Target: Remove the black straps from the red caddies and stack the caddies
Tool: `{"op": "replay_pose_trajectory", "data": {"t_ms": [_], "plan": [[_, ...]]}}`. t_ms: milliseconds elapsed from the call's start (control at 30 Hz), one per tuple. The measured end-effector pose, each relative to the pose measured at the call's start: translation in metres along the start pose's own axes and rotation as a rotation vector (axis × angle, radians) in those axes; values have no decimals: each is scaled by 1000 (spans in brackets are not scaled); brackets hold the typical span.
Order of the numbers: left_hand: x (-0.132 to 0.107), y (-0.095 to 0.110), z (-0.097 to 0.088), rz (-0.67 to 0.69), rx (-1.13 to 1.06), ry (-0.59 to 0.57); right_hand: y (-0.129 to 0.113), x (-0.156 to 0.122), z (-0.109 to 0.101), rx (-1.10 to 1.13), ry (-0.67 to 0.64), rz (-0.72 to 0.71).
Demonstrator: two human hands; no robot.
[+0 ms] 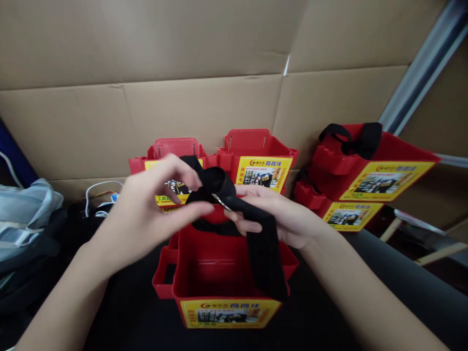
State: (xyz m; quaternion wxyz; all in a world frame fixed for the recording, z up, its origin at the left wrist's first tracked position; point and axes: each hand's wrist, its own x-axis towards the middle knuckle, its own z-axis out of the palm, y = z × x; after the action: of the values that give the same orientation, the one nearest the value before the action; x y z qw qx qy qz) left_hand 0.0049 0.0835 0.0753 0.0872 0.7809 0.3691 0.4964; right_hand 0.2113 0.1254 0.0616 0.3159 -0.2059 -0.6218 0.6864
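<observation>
A red plastic box [204, 273] with a yellow label on its front stands right before me on a dark surface. Above its open top both hands work a wide black strap [263, 243]. My left hand [153, 214] pinches the strap's looped end, fingers closed on it. My right hand [278, 214] lies under the strap and grips it, with a small metal ring [219, 200] showing between the two hands. The strap's free end hangs down over the box's right side.
Two more red boxes [256, 156] stand behind, against a cardboard wall [183, 97]. At the right is a stack of red boxes [369, 165] with a black strap on top. Bags and white cables [98, 192] lie at the left.
</observation>
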Motion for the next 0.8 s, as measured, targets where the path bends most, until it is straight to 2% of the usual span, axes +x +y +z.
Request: {"op": "replay_pose_trajectory", "data": {"t_ms": [67,100,133,200,267,367,400,433,467,567,667,800], "plan": [[-1,2,6,125,98,-135,3,1,-3,82,-82,50],[0,2,10,145,102,-192,4,1,-4,99,-103,67],[0,0,14,132,80,-226,4,2,-5,86,-119,80],[2,-5,21,22,7,-248,4,2,-6,-35,-100,85],[4,-11,26,-147,-76,-264,1,1,-5,-245,68,-3],[4,-18,31,-374,-230,-305,-4,-6,5,-638,553,-376],[4,-20,32,-419,-276,-315,-4,-9,11,-798,643,-489],[3,-21,33,-440,-308,-323,-4,-12,17,-971,661,-561],[3,-22,34,-440,-322,-334,-1,-15,22,-1145,618,-577],[3,-23,34,-384,-302,-403,10,-16,29,-1489,435,-504],[3,-21,31,-358,-275,-441,20,-8,23,-1557,437,-538],[2,-16,33,-333,-202,-404,20,-2,12,-1540,462,-577]]}}
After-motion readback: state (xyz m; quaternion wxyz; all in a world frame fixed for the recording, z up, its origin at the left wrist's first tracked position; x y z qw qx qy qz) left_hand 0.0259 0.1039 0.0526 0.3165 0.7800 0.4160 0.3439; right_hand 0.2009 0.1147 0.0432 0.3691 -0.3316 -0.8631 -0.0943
